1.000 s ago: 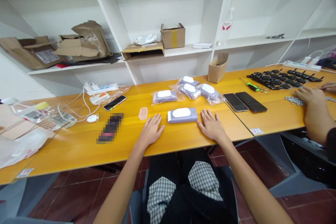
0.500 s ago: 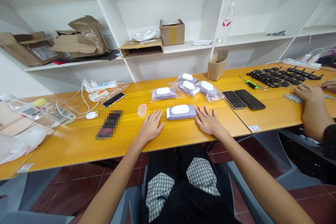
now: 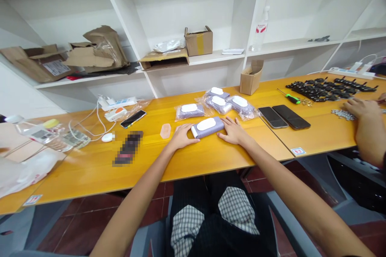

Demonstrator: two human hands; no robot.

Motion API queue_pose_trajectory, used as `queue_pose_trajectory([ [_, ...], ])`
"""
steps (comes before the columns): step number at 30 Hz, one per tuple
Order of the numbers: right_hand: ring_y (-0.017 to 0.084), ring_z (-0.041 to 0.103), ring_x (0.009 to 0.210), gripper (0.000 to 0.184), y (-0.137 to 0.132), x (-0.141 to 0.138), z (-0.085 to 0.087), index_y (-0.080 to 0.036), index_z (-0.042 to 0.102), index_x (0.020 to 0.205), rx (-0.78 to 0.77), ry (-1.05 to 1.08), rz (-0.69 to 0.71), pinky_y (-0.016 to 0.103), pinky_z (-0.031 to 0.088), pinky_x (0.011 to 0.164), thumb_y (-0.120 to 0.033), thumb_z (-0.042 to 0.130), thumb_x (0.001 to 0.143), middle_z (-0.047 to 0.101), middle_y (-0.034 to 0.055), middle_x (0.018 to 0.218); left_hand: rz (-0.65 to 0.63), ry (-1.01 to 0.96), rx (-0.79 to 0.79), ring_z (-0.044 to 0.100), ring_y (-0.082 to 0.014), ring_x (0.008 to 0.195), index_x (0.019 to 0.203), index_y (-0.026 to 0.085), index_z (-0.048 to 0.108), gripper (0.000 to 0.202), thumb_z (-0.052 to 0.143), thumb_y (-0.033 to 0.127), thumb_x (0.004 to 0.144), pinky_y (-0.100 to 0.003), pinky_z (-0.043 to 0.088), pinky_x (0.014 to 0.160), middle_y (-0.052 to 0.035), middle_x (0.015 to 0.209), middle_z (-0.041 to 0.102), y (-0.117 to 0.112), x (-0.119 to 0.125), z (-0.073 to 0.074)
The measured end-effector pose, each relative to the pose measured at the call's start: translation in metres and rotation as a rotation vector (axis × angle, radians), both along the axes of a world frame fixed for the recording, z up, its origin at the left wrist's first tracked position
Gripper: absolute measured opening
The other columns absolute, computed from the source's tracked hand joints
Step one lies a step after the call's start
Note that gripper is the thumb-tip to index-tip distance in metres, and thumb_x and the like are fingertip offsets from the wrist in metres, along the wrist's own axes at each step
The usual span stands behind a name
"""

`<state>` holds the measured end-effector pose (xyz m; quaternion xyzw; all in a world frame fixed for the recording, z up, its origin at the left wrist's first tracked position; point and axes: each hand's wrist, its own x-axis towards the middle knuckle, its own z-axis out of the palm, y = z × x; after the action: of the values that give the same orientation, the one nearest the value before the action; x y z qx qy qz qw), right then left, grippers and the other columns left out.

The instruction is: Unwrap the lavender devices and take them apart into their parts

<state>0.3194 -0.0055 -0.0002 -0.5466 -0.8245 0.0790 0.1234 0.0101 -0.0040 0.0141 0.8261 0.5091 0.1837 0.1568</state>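
Note:
On the wooden table in front of me is an oblong lavender pack [image 3: 212, 129] with a white oval top and a white left end; it lies at a slight slant. My left hand [image 3: 182, 136] holds its left end, thumb at the near side and fingers behind. At the right end, my right hand [image 3: 233, 131] grips it the same way. Just behind lie several similar packs in clear plastic, among them a wrapped pack [image 3: 189, 111] on the left and another wrapped pack [image 3: 241, 106] on the right. A pale pink flat octagonal piece [image 3: 165, 131] is left of my left hand.
Two dark phones [image 3: 282, 117] lie to the right, near a green screwdriver [image 3: 292, 98] and many black parts [image 3: 322, 88]. A co-worker's hand [image 3: 362, 108] is by small metal pieces [image 3: 343, 115]. Leftward are a phone [image 3: 133, 119], white cables [image 3: 98, 118] and a plastic bottle [image 3: 36, 130].
Both hands have gone from lying flat beside the pack to gripping its ends. The pack has turned slightly, its right end now farther from me. The view has shifted a little.

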Motion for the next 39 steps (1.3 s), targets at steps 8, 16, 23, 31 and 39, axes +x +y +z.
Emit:
queue_pose_trajectory([
  [8, 0.043, 0.04, 0.157, 0.083, 0.009, 0.006, -0.008, -0.015, 0.048, 0.162, 0.012, 0.317, 0.115, 0.07, 0.017, 0.131, -0.06, 0.065, 0.094, 0.052, 0.0208, 0.164, 0.01, -0.061, 0.003, 0.051, -0.0413, 0.147, 0.155, 0.023, 0.054, 0.085, 0.085, 0.044, 0.078, -0.06, 0.035, 0.124, -0.0156, 0.157, 0.059, 0.005, -0.003, -0.001],
  [16, 0.031, 0.073, 0.111, 0.084, 0.012, -0.002, -0.008, -0.024, 0.047, 0.163, -0.367, 1.149, 0.014, 0.058, 0.068, 0.095, -0.058, 0.072, 0.091, 0.068, 0.0123, 0.133, -0.066, -0.198, 0.025, 0.057, -0.0399, 0.14, 0.149, 0.024, 0.057, 0.085, 0.091, 0.036, 0.073, -0.059, 0.042, 0.121, -0.0133, 0.149, 0.063, 0.005, -0.005, -0.001],
  [23, 0.028, 0.071, 0.102, 0.081, 0.005, -0.009, 0.001, -0.028, 0.053, 0.155, -0.436, 1.186, -0.095, 0.044, 0.075, 0.067, -0.053, 0.082, 0.084, 0.066, 0.0105, 0.122, -0.114, -0.6, -0.16, 0.071, -0.0298, 0.114, 0.154, 0.023, 0.054, 0.092, 0.092, 0.028, 0.07, -0.046, 0.06, 0.098, -0.0142, 0.144, 0.064, 0.003, 0.003, -0.008],
  [31, 0.027, 0.074, 0.1, 0.059, 0.01, -0.002, -0.002, -0.03, 0.06, 0.144, -0.509, 1.242, -0.046, 0.05, 0.074, 0.084, -0.043, 0.075, 0.089, 0.066, 0.0085, 0.119, -0.068, -0.757, -0.346, 0.073, -0.0217, 0.093, 0.157, 0.018, 0.051, 0.101, 0.095, 0.026, 0.066, -0.04, 0.061, 0.092, -0.0095, 0.113, 0.074, 0.002, 0.004, -0.009],
  [39, 0.027, 0.073, 0.097, 0.06, 0.013, 0.002, -0.006, -0.032, 0.055, 0.148, -0.499, 1.184, -0.058, 0.051, 0.072, 0.085, -0.045, 0.069, 0.091, 0.065, 0.0069, 0.111, -0.058, -0.755, -0.339, 0.074, -0.0271, 0.103, 0.15, 0.017, 0.057, 0.097, 0.097, 0.029, 0.063, -0.045, 0.06, 0.097, -0.0133, 0.124, 0.073, 0.004, 0.004, -0.008],
])
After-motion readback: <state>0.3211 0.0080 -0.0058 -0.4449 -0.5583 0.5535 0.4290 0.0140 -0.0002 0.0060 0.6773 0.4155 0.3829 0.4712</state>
